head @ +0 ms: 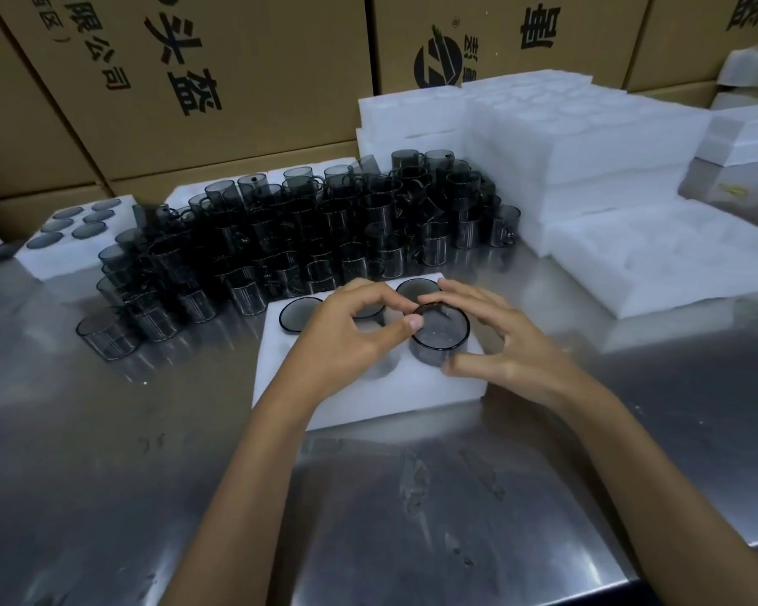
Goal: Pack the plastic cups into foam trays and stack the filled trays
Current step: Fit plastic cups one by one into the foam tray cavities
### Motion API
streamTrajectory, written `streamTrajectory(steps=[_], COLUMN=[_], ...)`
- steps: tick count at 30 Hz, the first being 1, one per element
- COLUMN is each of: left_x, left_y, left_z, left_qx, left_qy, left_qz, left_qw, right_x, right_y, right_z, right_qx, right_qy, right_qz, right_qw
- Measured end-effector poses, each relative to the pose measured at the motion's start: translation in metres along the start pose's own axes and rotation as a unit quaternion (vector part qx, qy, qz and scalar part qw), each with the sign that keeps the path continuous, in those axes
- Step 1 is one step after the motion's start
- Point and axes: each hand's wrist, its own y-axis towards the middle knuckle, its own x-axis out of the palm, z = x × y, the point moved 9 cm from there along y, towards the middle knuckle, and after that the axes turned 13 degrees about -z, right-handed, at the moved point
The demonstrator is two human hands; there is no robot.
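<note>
A white foam tray (368, 400) lies on the steel table in front of me. Smoky grey plastic cups sit in its far holes, one at the left (296, 316) and one at the far right (414, 288). Another cup (440, 332) stands partly sunk in a near-right hole. My left hand (346, 334) touches that cup's rim with thumb and fingertips. My right hand (495, 338) curls around its right side, thumb low against the cup wall. A big cluster of loose cups (307, 229) crowds the table just behind the tray.
A filled foam tray (62, 251) sits at the far left. Stacks of empty foam trays (587, 155) rise at the right, with one lying flat (666, 264) nearer me. Cardboard boxes (193, 80) wall off the back. The table edge (543, 583) runs across the lower right.
</note>
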Motion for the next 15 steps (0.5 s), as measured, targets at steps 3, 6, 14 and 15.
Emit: streamTrajectory(steps=[3,6,14,15], left_x=[-0.001,0.000,0.008,0.010], left_y=[-0.003,-0.005,-0.026,-0.024], left_z=[0.001,-0.012,-0.034,-0.032], left_qx=[-0.013,-0.116,-0.288,-0.281], left_qy=[0.045,0.147,0.319,0.332], left_qz=[0.013,0.008,0.025,0.027], left_qw=[0.999,0.982,0.903,0.900], right_x=[0.000,-0.003,0.013,0.017], right_y=[0.001,0.007,0.016,0.019], right_z=[0.000,0.009,0.047,0.049], right_qx=[-0.010,0.001,0.075,0.074], right_qy=[0.074,0.144,0.303,0.329], right_qz=[-0.008,0.053,0.088,0.081], right_qw=[0.997,0.988,0.946,0.938])
